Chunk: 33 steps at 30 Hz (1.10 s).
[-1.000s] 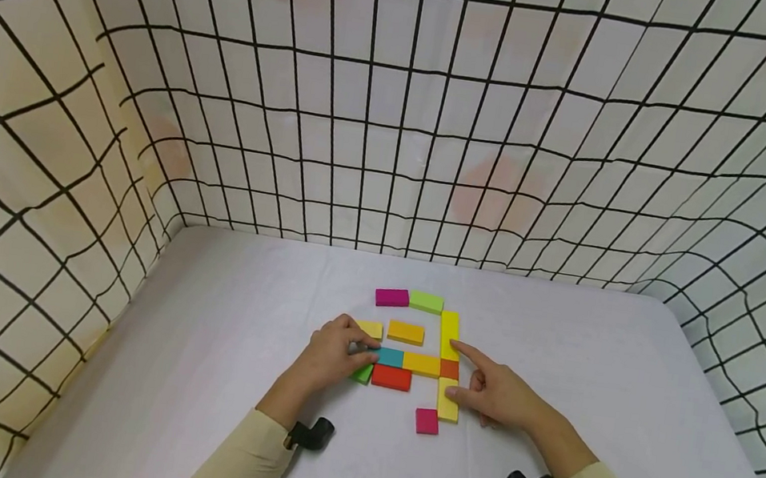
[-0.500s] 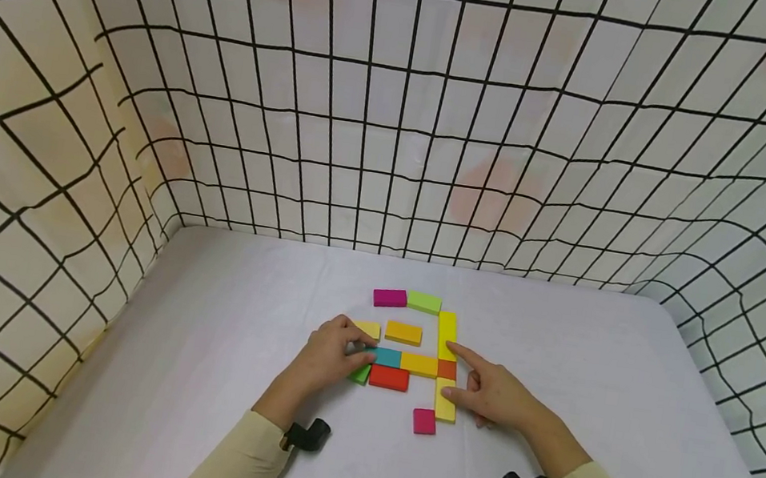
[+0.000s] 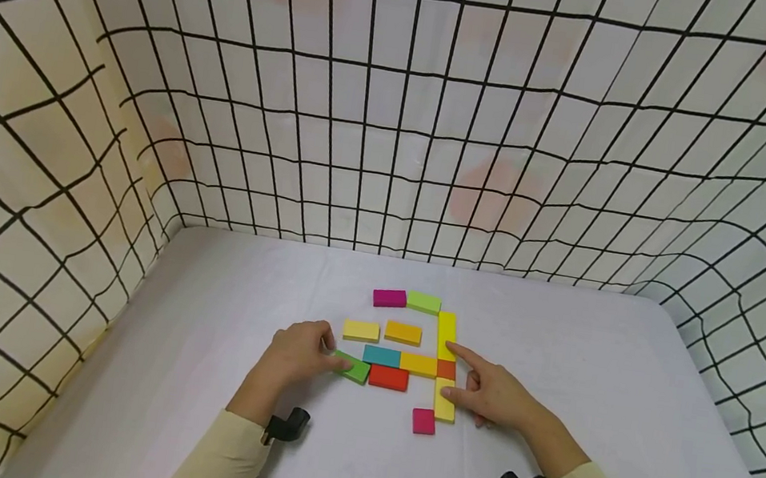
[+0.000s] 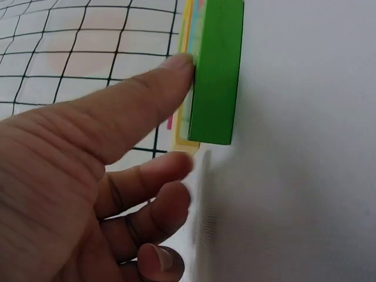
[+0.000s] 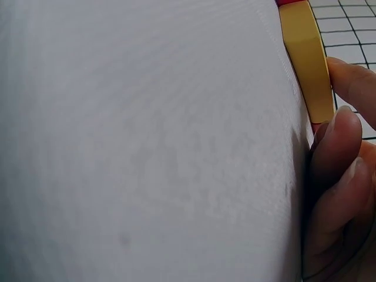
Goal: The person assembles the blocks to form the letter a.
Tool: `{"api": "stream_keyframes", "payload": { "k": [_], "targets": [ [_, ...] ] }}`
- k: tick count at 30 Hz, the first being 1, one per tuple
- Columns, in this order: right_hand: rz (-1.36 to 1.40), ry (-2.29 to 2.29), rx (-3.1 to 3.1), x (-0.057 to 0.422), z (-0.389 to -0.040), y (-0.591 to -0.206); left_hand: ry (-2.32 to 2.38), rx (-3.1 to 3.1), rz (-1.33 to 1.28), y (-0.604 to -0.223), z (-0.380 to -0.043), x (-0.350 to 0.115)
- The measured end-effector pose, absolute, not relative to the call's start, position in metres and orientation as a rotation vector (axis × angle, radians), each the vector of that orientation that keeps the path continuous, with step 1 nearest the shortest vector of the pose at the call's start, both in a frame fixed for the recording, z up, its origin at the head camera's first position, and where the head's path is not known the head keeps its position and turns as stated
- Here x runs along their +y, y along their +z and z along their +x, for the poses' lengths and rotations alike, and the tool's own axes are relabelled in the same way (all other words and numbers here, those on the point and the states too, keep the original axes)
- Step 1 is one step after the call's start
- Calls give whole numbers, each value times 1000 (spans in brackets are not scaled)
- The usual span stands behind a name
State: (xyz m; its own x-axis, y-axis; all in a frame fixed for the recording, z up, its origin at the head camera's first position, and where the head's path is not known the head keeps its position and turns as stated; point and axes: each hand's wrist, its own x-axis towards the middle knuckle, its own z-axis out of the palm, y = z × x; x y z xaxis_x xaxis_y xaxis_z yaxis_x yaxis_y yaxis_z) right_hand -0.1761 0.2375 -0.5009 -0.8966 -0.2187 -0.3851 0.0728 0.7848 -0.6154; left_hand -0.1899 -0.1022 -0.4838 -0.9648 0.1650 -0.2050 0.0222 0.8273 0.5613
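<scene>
My left hand is at the left end of the block layout, its thumb lying on a green wooden block that sits slightly askew. In the left wrist view the thumb meets that block's side, while the other fingers, loosely bent, are apart from it. A teal block and a red block lie beside the green one. My right hand points its index finger onto a bright yellow block and rests its thumb on a pale yellow block; an orange-red square sits between these two.
An amber block joins the teal one to the square. Behind lie a cream-yellow block, an orange-yellow block, a purple block and a lime block. A pink square is nearer. Black wire mesh surrounds the white table.
My left hand has drawn left off the teal block, uncovering its left end, the cream-yellow block and more of the green one. My right hand stays in place.
</scene>
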Motion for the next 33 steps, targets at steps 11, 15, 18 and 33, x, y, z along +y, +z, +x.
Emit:
{"api": "stream_keyframes", "payload": {
  "k": [11,15,18,33],
  "targets": [
    [-88,-914,2532,238,-175,-504,927,2663,135,-482,-190,-105],
    [-90,-915,2534,238,-176,-504,998,2603,152,-485,-191,-105],
    [-91,-915,2535,238,-176,-504,1042,2567,162,-486,-192,-104],
    [-100,-910,2538,238,-177,-504,1120,2501,242,-491,-192,-105]
  ]
}}
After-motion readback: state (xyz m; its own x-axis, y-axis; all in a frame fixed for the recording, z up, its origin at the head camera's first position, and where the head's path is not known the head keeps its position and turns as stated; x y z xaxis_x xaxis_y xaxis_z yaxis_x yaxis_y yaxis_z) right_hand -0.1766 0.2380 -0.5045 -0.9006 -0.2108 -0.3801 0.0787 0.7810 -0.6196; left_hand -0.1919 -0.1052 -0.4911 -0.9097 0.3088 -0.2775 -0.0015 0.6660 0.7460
